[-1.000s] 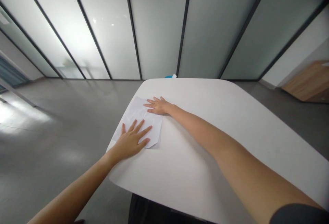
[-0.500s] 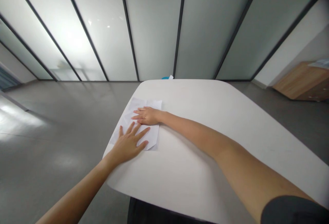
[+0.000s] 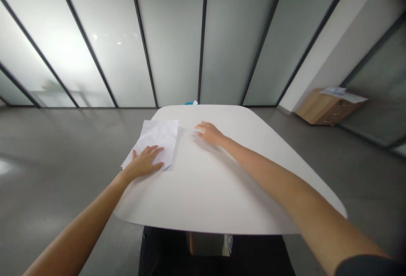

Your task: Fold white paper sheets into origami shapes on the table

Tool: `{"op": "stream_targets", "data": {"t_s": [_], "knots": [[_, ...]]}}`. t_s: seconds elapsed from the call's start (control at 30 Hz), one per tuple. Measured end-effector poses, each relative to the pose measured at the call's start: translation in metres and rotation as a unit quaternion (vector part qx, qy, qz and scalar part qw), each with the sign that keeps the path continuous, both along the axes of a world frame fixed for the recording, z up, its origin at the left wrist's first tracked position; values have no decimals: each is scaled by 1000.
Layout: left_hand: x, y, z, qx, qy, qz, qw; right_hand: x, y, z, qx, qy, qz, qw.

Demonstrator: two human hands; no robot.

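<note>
A crumpled, folded sheet of white paper (image 3: 157,137) lies on the left part of a white rounded table (image 3: 203,200). My left hand (image 3: 143,162) rests flat on the paper's near edge, fingers spread, gripping nothing. My right hand (image 3: 209,133) lies on the bare tabletop to the right of the paper, apart from it, with its fingers loosely curved. The part of the paper under my left hand is hidden.
A small blue object (image 3: 190,103) shows past the table's far edge. A low wooden cabinet (image 3: 326,110) with papers on top stands at the right. Frosted glass panels (image 3: 177,35) run behind, above a grey floor (image 3: 47,191). A small box (image 3: 206,244) sits below the near edge.
My right hand has slid off the paper to the right. The view has pulled back, showing more of the table. My left hand stays on the paper.
</note>
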State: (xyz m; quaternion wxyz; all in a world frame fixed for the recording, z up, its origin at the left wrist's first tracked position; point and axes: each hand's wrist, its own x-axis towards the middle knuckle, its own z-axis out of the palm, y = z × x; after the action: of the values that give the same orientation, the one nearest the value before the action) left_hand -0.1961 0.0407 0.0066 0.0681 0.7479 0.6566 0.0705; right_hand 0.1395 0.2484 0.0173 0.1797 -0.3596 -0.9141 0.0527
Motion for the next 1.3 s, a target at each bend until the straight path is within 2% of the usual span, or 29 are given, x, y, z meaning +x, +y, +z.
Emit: {"op": "stream_targets", "data": {"t_s": [0.1,0.17,0.23,0.3,0.33,0.4,0.47,0.53,0.63,0.77,0.97,1.13,1.3], "knots": [[-2,13,7,2,-20,-4,1000,77,-35,4,-50,56,8,997],[10,20,18,55,-18,-1,998,121,-61,5,-97,80,-7,992],[38,26,30,128,-30,-14,991,153,-85,4,-113,96,-21,989],[81,29,39,180,-81,-82,977,173,-103,1,-111,98,-30,989],[105,31,40,170,-104,-132,971,178,-109,-1,-106,93,-29,990],[149,34,36,107,-101,-242,959,177,-115,-4,-98,70,-17,993],[178,39,24,70,-72,-289,952,166,-113,-5,-105,27,5,994],[190,46,8,61,-37,-308,949,152,-107,-6,-102,-24,27,994],[185,54,-12,64,-5,-305,950,134,-99,-9,-93,-88,28,991],[176,56,-24,60,20,-295,953,131,-100,-21,-76,-115,37,990],[179,55,-28,65,20,-285,956,136,-102,-36,-60,-129,32,989],[179,54,-28,70,18,-297,952,135,-102,-37,-48,-132,30,990],[180,51,-25,53,10,-282,958,135,-102,-38,-45,-132,34,990]]}}
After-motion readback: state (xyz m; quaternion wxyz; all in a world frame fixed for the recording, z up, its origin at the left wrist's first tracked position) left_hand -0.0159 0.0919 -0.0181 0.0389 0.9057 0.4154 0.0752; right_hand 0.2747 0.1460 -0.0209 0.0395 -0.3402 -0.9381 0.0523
